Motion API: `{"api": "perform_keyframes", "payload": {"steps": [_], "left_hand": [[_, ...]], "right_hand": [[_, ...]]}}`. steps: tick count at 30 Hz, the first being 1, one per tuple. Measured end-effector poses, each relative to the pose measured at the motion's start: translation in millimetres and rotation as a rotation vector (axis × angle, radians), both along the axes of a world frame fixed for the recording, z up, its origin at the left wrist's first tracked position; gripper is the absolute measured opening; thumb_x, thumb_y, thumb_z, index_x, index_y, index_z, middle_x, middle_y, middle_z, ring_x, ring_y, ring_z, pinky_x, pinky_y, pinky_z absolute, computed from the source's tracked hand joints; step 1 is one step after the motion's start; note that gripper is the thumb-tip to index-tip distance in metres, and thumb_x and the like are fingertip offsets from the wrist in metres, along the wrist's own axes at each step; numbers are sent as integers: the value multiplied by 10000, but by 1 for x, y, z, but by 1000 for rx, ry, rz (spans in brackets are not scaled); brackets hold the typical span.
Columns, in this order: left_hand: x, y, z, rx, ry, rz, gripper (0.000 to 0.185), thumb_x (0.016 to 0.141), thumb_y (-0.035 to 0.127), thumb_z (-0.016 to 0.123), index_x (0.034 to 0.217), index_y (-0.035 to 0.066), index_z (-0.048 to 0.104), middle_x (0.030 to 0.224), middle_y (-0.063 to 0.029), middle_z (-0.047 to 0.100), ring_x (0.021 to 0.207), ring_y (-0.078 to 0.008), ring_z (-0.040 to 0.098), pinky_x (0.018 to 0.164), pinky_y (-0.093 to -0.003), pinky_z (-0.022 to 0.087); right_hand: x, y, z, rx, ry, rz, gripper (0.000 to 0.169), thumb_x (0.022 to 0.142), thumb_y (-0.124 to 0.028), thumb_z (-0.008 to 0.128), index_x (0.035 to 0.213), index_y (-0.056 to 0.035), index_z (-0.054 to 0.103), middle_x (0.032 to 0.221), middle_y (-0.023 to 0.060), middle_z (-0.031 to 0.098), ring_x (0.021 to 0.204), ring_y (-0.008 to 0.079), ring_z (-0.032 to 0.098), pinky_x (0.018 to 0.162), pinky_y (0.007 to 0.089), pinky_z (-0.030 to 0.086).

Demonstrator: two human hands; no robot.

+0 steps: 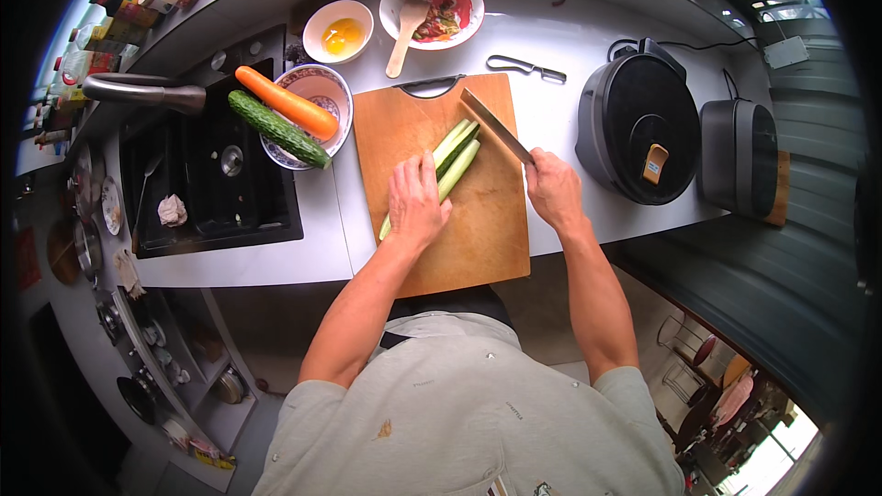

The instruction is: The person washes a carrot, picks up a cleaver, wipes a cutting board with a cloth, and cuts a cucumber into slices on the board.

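Lengthwise-cut cucumber pieces (457,164) lie slantwise on the wooden cutting board (482,234). My left hand (416,202) rests on them, fingers on their upper side, hiding the middle of the pieces. My right hand (555,186) grips the handle of a kitchen knife (497,127) at the board's right edge; its blade points up and left, to the right of the cucumber's far ends. Whether the blade touches the board, I cannot tell. Left of the board, a whole carrot (288,103) and a whole cucumber (277,128) lie across a patterned bowl (343,98).
Behind the board stand a bowl of raw eggs (339,32), a bowl of chopped food (473,3) with a wooden spatula (409,29), and a black peeler (526,67). A black sink (213,241) is at left. A round black electric cooker (641,131) stands at right.
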State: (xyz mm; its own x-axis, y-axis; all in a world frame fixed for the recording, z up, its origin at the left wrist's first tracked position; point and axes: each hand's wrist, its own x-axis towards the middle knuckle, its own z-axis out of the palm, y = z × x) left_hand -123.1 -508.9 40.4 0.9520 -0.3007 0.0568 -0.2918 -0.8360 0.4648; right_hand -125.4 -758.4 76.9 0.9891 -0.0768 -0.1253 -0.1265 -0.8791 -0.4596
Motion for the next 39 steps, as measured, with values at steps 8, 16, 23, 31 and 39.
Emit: {"api": "perform_keyframes", "payload": {"steps": [8,16,23,31,39], "left_hand": [[15,1,-3,-11,29,-9,910,613,260,962,1366,-9,526,1225,-161,537,1104,-343,533,953,-443,485],[31,-11,0,21,71,-2,975,567,371,985,1346,-17,546,1239,-171,540,1122,-343,543,942,-446,497],[9,-2,15,-90,-105,-71,721,622,158,920,1235,-13,582,1358,-237,473,1243,-414,496,1038,-500,450],[-4,4,-5,8,-237,-147,286,691,91,770,914,-12,623,1274,-240,552,1274,-437,501,1051,-527,435],[5,-11,-11,-53,-209,-56,307,682,75,770,933,-19,620,1262,-231,550,1275,-424,506,1037,-520,448]], "right_hand": [[-9,-3,-2,-11,-42,-14,105,965,-145,564,956,-48,604,840,170,648,765,419,660,678,533,526],[-9,-7,1,-40,-30,6,126,971,-168,573,958,-58,634,839,162,651,753,406,661,685,523,531],[-15,-7,-3,15,-32,-21,111,957,-151,594,969,-51,640,866,163,663,780,400,664,698,513,534],[-14,-3,-4,27,11,6,105,952,-148,601,982,-60,650,867,168,664,790,399,662,702,511,531],[-13,-7,-6,36,-13,28,112,948,-147,602,961,-48,652,852,173,662,789,404,659,707,519,524]]}}
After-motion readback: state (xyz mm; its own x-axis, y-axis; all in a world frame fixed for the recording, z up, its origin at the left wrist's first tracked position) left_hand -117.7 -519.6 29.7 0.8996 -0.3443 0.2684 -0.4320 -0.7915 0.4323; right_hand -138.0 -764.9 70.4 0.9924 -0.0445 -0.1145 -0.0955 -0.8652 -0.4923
